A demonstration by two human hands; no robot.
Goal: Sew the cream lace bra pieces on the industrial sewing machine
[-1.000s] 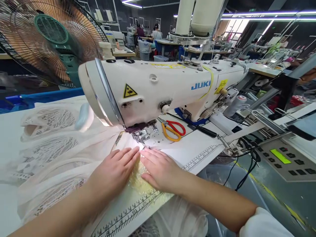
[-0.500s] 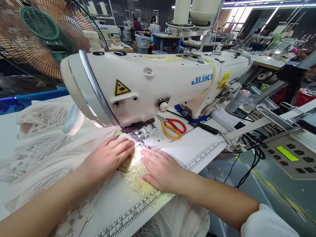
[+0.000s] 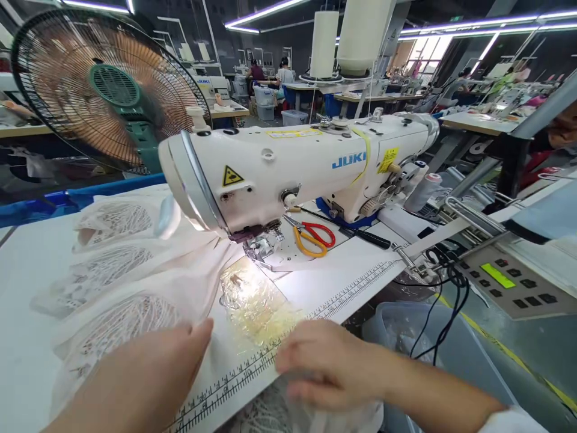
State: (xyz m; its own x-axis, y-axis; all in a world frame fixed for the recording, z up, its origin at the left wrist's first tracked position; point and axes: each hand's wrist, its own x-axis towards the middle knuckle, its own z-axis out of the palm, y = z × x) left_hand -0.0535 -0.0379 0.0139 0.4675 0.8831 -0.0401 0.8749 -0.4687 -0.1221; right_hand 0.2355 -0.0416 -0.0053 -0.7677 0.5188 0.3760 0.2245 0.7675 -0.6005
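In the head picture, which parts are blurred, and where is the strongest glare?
Head view: the left hand and right hand are smeared by motion; the fan blades blur too. Glare whitens the taped patch before the machine, which looks sharp but bowed by the wide lens.

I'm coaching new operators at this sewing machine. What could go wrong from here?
1. The lace fabric bunches at the presser foot; a fold could get stitched in.
2. Some of it hangs off the table edge under the right hand; its weight might pull the seam crooked.
3. The scissors lie near the foot and could snag lace.
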